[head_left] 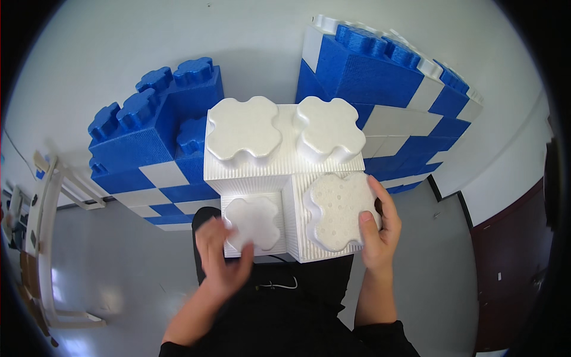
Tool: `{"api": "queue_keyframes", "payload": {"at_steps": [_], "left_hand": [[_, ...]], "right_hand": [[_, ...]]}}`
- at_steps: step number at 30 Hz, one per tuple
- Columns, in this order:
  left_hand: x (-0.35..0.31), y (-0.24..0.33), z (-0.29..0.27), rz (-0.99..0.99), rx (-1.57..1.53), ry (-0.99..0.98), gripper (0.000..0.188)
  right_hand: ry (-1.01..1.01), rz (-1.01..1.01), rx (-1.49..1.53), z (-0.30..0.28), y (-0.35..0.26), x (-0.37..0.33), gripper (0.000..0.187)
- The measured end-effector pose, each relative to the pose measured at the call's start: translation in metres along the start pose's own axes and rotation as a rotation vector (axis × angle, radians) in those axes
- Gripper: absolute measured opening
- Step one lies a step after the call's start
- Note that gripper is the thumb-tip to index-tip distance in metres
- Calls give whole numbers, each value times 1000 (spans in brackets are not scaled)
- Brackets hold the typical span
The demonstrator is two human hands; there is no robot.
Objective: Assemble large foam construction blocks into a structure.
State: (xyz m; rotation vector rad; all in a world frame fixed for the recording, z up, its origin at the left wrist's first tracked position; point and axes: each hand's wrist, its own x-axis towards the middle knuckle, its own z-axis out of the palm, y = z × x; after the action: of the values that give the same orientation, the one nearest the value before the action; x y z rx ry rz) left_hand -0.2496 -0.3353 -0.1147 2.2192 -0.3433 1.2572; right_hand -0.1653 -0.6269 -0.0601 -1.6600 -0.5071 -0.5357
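Large white foam building blocks are stacked in front of me, with ribbed sides and clover-shaped studs on top. My right hand (379, 229) grips the right edge of the stud on the near right white block (300, 235); its thumb lies on the dotted top and its fingers go around the side. My left hand (223, 256) is blurred, thumb and fingers apart, beside a lower white block (237, 206) at the near left. Whether it touches that block's stud is unclear. Behind both stands a white block with two studs (253, 171).
A stepped stack of blue and white blocks (172, 125) stands behind left, and a taller blue and white stack (380, 71) behind right, near the wall. A white frame (44, 238) is at far left. A dark red door (511, 279) is at right.
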Motion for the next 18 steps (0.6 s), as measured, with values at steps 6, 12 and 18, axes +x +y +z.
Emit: {"api": "queue_keyframes", "payload": {"at_steps": [6, 12, 18], "left_hand": [[18, 100, -45, 788, 192, 1527, 51], [19, 128, -89, 1023, -332, 1058, 43], [-15, 100, -109, 977, -521, 383, 43]], "right_hand": [[-17, -12, 14, 5, -5, 4, 53], [6, -3, -8, 1, -3, 3, 53], [7, 3, -16, 0, -3, 1, 53]]}}
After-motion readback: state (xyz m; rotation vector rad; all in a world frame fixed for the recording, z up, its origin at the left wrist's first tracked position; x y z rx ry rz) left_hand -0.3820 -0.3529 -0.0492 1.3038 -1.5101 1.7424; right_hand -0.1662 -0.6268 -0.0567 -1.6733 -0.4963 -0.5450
